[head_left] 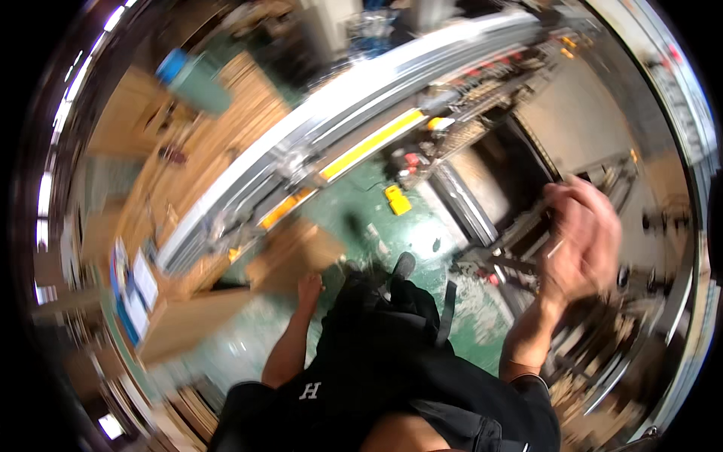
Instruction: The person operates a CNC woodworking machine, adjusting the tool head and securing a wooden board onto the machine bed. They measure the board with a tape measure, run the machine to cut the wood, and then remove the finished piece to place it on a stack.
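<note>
My right hand (584, 237) is raised at the right, over the metal machine frame. Motion smears its fingers, which look partly bent; a thin pale streak shows by the thumb side, too blurred to name. Low on the left, my left hand (309, 288) hangs beside my body with its fingers curled in. It is nearest a brown cardboard-coloured board (297, 256), and I cannot see whether the two touch. Whatever the curled fingers may hold is hidden.
A long metal rail (354, 98) with a yellow strip (373, 143) crosses ahead. A yellow object (397, 200) lies on the green floor (361, 184). Stacked wooden boards (248, 83) and a blue-lidded bottle (196, 83) are at left. Papers (143, 282) stand at the near left.
</note>
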Demonstrator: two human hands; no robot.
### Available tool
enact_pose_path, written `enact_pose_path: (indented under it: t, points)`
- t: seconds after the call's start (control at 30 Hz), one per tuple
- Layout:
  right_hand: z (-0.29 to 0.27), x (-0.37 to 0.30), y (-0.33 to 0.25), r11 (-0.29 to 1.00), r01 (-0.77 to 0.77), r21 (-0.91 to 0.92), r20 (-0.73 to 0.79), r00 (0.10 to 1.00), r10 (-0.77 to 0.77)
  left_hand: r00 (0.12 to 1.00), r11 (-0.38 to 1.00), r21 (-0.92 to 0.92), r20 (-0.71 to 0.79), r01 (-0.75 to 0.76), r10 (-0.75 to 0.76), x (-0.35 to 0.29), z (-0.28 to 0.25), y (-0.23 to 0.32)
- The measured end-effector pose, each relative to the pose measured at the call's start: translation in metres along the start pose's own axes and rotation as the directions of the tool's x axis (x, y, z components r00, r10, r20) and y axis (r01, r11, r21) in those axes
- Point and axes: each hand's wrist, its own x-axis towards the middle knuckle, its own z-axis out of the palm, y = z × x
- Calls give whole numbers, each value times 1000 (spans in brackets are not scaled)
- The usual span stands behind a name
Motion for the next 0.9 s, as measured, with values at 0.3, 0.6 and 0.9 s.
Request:
enact_pose_path:
  t: [0.3,0.6,0.9]
  points:
    - [20,6,-195,211,325,922,-203,869,-451,927,899,-402,-243,173,-287,-56,-79,-126]
    - [111,-111,-413,-86,-217,972,123,790,-600,915,723,-690,-278,21,-292,-115,-202,-288]
    - [148,-227,-579,-175,-608,775,209,507,-836,500,385,-826,-558,-411,-662,-272,-274,-381]
